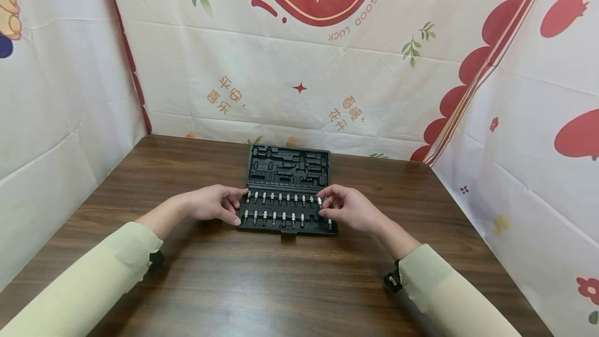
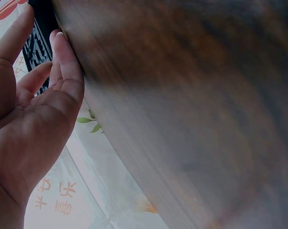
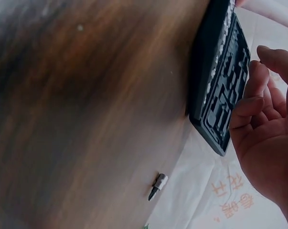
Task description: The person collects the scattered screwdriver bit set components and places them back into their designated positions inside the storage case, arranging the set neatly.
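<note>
A black bit-socket case lies unfolded on the table, two rows of silver bit sockets in its near half. At its left end my left hand rests thumb and index finger on the edge, fingers nearly straight. My right hand reaches over the right end, with index finger and thumb either side of a bit socket; I cannot tell whether they pinch it. In the right wrist view, thumb and index fingertip of the right hand come close together. Part of the case's right end is hidden by this hand.
One loose bit socket lies on the wooden table beyond the case's right end, seen in the right wrist view. The case's moulded lid half leans back toward the printed cloth wall. More cloth hangs at both sides.
</note>
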Tool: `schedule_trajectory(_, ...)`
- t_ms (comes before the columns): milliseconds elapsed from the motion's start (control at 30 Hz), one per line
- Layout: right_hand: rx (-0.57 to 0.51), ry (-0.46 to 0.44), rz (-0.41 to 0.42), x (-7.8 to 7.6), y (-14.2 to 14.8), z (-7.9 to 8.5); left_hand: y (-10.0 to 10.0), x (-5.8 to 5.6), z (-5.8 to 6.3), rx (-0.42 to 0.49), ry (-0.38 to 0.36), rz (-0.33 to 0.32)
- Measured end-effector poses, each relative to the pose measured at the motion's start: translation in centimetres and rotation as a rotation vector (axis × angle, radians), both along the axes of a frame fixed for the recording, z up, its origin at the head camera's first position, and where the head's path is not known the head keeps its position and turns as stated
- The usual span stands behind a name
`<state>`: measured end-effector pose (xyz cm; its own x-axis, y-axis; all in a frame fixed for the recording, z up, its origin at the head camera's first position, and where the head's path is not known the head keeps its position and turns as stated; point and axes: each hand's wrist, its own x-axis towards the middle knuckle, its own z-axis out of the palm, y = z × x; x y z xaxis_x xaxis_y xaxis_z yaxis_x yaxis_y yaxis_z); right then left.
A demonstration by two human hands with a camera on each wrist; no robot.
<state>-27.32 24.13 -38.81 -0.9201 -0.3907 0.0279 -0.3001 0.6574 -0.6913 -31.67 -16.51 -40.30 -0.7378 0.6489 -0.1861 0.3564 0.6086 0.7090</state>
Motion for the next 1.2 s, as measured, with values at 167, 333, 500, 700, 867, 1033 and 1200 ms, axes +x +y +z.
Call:
schedule_trajectory(167,0.054,-0.018,0.014,0.1,-0.6,-0.5,0.0,0.0,0.0,0.010,-0.003,-0.010)
schedule_trajectory(333,0.096,-0.042,0.049,0.1,-1.0,-0.8,0.0,0.0,0.0,0.008,-0.007,-0.002)
schedule_trajectory(500,0.135,-0.044,0.075,0.1,-1.3,-1.0,0.0,-0.1,0.0,0.000,0.000,0.001)
schedule_trajectory(700,0.159,-0.060,0.076,0.2,-1.5,-1.1,0.0,-0.2,-0.2,0.008,0.000,-0.001)
schedule_trajectory(867,0.174,-0.059,0.075,0.1,-1.7,-1.2,0.0,-0.2,-0.2,0.010,-0.002,-0.001)
schedule_trajectory(1033,0.192,-0.052,0.064,0.1,-1.9,-1.1,0.0,-0.2,-0.2,0.001,0.004,0.004)
schedule_trajectory(1200,0.191,-0.055,0.056,0.1,-1.8,-1.1,0.0,-0.1,-0.1,0.004,-0.004,0.002)
